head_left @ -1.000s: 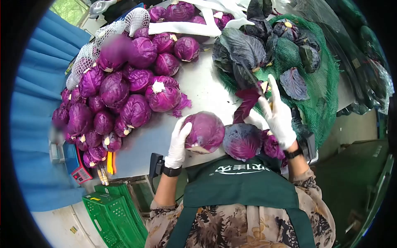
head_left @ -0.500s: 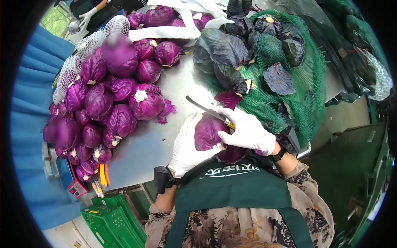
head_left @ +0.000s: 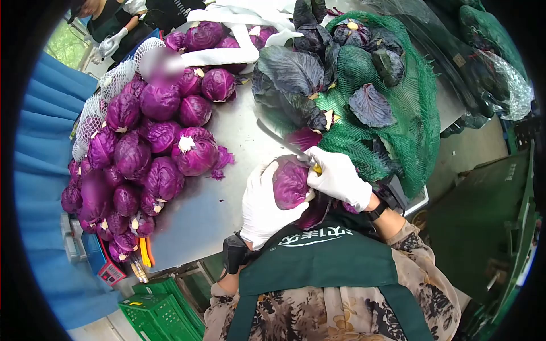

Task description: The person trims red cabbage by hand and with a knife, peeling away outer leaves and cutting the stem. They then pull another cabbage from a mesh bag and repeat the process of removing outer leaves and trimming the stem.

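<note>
A peeled purple cabbage [head_left: 289, 184] is near the table's front edge, above the green apron. My left hand [head_left: 266, 207], in a white glove, wraps round its left side and underside. In my white-gloved right hand [head_left: 339, 179] is a knife [head_left: 278, 138], its curved blade pointing up and left over the table and its yellow handle partly hidden by the fingers. That hand is at the cabbage's right side. Dark purple leaves [head_left: 314, 213] hang below the cabbage. Beyond the blade lies a loose purple leaf [head_left: 304, 138].
Many purple cabbages [head_left: 133, 154] are piled on the left of the metal table [head_left: 196, 227]. A green net [head_left: 412, 122] with dark-leaved cabbages lies at the right. Green crates [head_left: 156, 312] stand below left. A co-worker's gloved hand [head_left: 114, 42] shows at the upper left.
The view has shifted slightly. My right hand has drawn its fingers in from the cabbage's face to its right edge, still with the knife. The co-worker has come further into view.
</note>
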Demonstrator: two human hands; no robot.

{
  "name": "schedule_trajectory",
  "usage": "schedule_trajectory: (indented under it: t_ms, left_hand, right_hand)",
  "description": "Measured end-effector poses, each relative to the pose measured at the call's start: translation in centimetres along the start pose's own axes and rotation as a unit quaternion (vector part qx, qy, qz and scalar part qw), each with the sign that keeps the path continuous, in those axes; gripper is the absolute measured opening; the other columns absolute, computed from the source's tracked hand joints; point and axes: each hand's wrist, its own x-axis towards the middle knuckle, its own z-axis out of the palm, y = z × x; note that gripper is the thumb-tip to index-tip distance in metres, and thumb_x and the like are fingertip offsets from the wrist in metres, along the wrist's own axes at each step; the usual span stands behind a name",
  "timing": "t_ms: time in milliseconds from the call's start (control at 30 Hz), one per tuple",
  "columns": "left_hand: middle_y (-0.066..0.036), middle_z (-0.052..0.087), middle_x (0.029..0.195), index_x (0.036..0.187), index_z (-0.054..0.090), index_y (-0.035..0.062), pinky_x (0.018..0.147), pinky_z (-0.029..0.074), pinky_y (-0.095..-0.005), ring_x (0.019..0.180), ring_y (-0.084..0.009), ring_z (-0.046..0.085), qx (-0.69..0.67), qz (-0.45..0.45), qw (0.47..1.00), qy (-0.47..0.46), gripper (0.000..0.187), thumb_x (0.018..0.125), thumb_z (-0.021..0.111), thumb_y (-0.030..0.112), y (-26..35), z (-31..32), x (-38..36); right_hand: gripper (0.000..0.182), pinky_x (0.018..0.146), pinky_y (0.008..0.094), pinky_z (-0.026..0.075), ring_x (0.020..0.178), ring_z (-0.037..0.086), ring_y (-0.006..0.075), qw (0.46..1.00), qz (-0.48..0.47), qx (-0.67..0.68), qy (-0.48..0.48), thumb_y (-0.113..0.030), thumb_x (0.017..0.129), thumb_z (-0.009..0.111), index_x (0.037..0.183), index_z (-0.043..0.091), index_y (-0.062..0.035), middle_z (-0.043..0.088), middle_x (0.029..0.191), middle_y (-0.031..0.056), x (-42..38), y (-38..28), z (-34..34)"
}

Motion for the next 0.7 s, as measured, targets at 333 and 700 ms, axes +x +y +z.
schedule_trajectory:
  t_ms: [333, 700]
  left_hand:
    - [-0.02, 0.049, 0.124, 0.137, 0.04, 0.0006, 0.096, 0.048, -0.0414, 0.113, -0.0337, 0.057, -0.068, -0.093, 0.993, -0.012, 0.097, 0.059, 0.09, 0.031, -0.6, -1.7, -0.7]
    - [-0.017, 0.041, 0.139, 0.149, 0.023, 0.0032, 0.11, 0.034, -0.0383, 0.13, -0.0249, 0.042, -0.175, -0.249, 0.953, 0.012, 0.091, 0.079, 0.078, 0.02, -5.6, -1.5, -3.7]
  right_hand:
    - [0.043, 0.063, 0.0364, 0.052, 0.072, 0.067, 0.0289, 0.98, 0.142, -0.03, 0.136, -0.036, 0.085, 0.069, 0.12, 0.057, -0.014, 0.065, 0.078, 0.0103, 0.4, 3.8, -2.7]
    - [0.052, 0.079, 0.0449, 0.05, 0.087, 0.065, 0.0402, 0.986, -0.064, 0.102, -0.119, -0.037, 0.101, 0.044, 0.146, 0.037, -0.0136, 0.066, 0.1, 0.0229, -0.7, -0.3, 3.8]
